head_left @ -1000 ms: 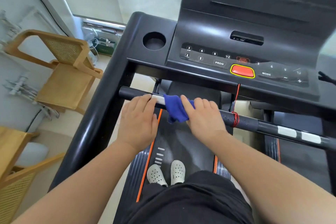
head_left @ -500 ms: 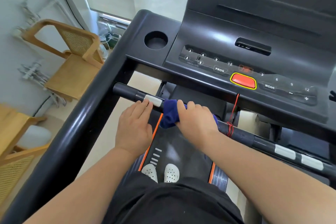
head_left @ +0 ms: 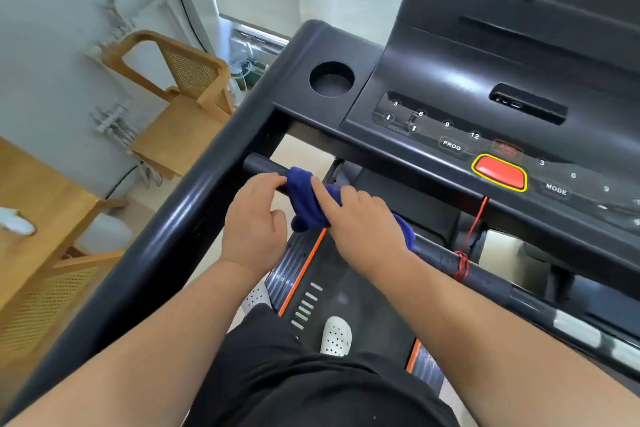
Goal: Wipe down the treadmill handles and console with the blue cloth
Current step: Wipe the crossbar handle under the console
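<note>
Your right hand (head_left: 363,232) lies over the blue cloth (head_left: 304,198), forefinger stretched flat along it and the other fingers curled over the top, clamping the cloth against the bar (head_left: 263,165) that runs across in front of you. The cloth is bunched round the left part of that bar, with a tail hanging below and a corner poking out beside your right wrist. Your left hand (head_left: 251,218) sits just beside it, fingers curled onto the bar with the tips touching the cloth's left edge; whether they pinch the fabric too cannot be told.

The cloth looks light, soft and limp, so it will likely slide and fold unless you wrap it round the bar and squeeze through it. Take it by the thick middle, not the loose tail. The bar looks smooth and rigid, so it should stand firm pressure.

Further along the bar to your right, a red cord (head_left: 462,265) is wound round it; go gently there. Beyond lies the console (head_left: 433,87) with its red button (head_left: 500,172), probably best wiped lightly.
</note>
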